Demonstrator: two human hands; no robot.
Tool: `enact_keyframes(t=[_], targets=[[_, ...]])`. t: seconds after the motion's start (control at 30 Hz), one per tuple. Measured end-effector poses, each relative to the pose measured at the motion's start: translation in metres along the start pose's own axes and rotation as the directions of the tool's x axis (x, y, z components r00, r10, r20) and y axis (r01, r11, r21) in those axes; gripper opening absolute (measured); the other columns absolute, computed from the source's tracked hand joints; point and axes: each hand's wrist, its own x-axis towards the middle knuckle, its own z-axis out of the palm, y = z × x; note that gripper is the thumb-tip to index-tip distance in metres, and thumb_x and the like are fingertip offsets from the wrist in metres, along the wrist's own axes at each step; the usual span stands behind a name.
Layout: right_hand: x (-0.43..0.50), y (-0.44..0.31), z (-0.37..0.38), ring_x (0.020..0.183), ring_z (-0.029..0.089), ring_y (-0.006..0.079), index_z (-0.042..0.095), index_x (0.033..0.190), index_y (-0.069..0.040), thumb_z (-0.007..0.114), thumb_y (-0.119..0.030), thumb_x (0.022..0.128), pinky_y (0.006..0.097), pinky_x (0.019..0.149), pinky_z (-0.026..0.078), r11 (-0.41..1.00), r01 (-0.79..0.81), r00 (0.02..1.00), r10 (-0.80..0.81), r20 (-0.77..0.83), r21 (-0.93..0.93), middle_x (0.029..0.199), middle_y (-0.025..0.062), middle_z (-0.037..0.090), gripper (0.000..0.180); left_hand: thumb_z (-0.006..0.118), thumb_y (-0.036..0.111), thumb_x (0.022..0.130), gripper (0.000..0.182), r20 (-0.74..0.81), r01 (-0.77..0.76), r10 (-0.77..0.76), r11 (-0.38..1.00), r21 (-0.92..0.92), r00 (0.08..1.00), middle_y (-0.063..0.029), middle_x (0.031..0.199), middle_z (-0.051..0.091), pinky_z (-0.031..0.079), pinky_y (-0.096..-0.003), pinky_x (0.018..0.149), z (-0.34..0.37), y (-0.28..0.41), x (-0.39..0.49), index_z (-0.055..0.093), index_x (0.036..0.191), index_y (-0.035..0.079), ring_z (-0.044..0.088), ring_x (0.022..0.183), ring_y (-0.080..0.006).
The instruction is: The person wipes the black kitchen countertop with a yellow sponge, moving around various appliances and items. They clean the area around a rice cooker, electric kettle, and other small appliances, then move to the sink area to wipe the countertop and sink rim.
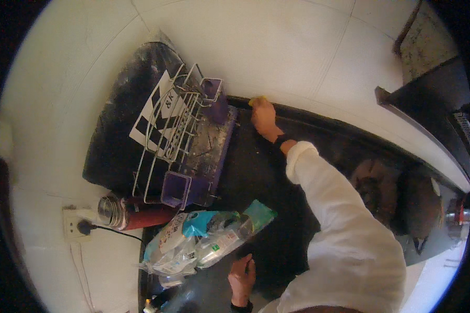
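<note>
My right hand (263, 117) is stretched out to the counter's back edge, against the wall, its fingers closed around a small yellow item (258, 100), mostly hidden by the hand. Below it spreads the dark countertop (258, 164). My left hand (241, 276) is low in the view, near the counter's front, with its thumb and a finger slightly apart and nothing seen between them. Just above and left of it lie clear plastic packages (219, 246) with printed wrapping.
To the left stand a wire rack (180, 117) with purple holders, a red thermos (141, 213) and a black-covered object (117, 133). A plug with a black cord sits in the wall socket (71, 225). A dark range hood (427, 101) juts out at the upper right.
</note>
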Motion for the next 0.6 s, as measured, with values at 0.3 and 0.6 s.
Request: enact_keyframes(t=[0.3,0.6], targets=[[0.051,-0.038,0.045,0.087,0.056,0.0362,0.065,0.08,0.0,0.06,-0.006,0.065,0.044,0.073,0.049,0.988,0.13,0.961,-0.146,0.235,0.085,0.088,0.0197,0.057,0.016,0.063,0.012,0.08,0.017,0.277,0.04,-0.2,0.869,0.493,0.94,-0.0094,0.086,0.067,0.05,-0.0357,0.066,0.002,-0.002,-0.005,0.068,0.097,0.009,0.063,0.076,-0.0271],[0.058,-0.036,0.041,0.087,0.06,0.0328,0.064,0.083,-0.002,0.061,-0.008,0.064,0.0421,0.075,0.05,0.956,0.258,0.937,-0.282,0.205,0.137,0.096,0.016,0.058,0.02,0.062,0.008,0.081,0.017,0.199,-0.055,-0.004,0.955,0.291,0.98,-0.0116,0.088,0.067,0.051,-0.0356,0.066,0.013,0.001,-0.004,0.067,0.096,0.006,0.064,0.076,-0.0279]])
